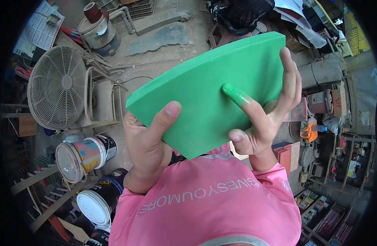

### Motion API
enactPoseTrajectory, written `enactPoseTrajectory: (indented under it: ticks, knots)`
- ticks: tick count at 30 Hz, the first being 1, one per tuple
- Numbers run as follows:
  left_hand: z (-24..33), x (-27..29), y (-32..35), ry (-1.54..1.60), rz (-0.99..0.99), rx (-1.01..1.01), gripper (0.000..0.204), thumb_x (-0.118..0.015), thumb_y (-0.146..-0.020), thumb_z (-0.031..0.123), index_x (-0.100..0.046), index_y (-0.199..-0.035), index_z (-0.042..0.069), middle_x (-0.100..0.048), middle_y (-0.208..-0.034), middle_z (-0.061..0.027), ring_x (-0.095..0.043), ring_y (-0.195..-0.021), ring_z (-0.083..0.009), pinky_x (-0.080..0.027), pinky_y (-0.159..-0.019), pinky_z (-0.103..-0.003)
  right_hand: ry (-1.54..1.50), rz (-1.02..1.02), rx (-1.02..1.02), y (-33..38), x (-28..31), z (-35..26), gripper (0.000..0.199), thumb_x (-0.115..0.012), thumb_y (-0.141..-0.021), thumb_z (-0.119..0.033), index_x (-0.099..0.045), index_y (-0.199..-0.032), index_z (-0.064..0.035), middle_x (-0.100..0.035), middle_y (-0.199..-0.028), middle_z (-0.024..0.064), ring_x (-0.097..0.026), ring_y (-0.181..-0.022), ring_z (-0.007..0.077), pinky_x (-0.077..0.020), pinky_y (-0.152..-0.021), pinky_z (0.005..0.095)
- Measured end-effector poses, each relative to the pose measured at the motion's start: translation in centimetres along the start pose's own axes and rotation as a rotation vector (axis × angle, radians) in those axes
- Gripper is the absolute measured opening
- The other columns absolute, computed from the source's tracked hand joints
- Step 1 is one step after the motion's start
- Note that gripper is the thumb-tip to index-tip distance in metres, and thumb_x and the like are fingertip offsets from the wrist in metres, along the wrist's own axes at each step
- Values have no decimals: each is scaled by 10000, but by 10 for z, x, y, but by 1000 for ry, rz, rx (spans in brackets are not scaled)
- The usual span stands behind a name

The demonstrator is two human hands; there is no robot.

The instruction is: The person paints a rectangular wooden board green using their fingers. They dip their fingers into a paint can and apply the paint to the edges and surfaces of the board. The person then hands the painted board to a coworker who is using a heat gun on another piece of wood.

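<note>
A flat green-painted board (205,88), wedge-shaped with a curved far edge, is held up in front of my chest. My left hand (145,139) grips its lower left edge, thumb lying on the painted face. My right hand (264,110) supports the right side: the index finger, smeared with green paint, presses on the face, and the other fingers wrap the right edge. My pink shirt (209,205) fills the lower middle.
A round fan (57,86) stands on the left beside a metal frame (100,98). Several paint buckets (84,156) lie at lower left. Cluttered shelves and tins (332,102) crowd the right; a concrete floor (164,37) lies beyond the board.
</note>
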State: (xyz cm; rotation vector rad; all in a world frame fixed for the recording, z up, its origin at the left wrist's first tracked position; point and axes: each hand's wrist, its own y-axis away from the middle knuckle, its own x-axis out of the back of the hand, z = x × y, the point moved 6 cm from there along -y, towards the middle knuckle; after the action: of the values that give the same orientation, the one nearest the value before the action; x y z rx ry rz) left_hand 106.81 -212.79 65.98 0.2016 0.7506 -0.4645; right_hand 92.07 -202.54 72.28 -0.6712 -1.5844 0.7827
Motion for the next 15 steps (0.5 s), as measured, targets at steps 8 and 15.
enactPoseTrajectory:
  ticks: [8,15]
  knots:
    - [2,1,4,50,-12,7,218,-676,-860,62,-633,-1065,-2,-675,-937,-86,-649,-787,-132,-514,-674,-242,-290,184,28,9,8,8,666,-402,-902,-643,-579,-1072,-24,-298,-1389,357,-353,-1294,447,-356,-1027,543]
    - [2,6,8,45,8,39,201,-666,-868,53,-635,-1061,3,-674,-948,-83,-650,-798,-134,-518,-700,-254,-399,13,69,12,1,-10,551,-519,-870,-599,-414,-1139,-130,-616,-1145,263,-437,-1277,345,-127,-1066,486]
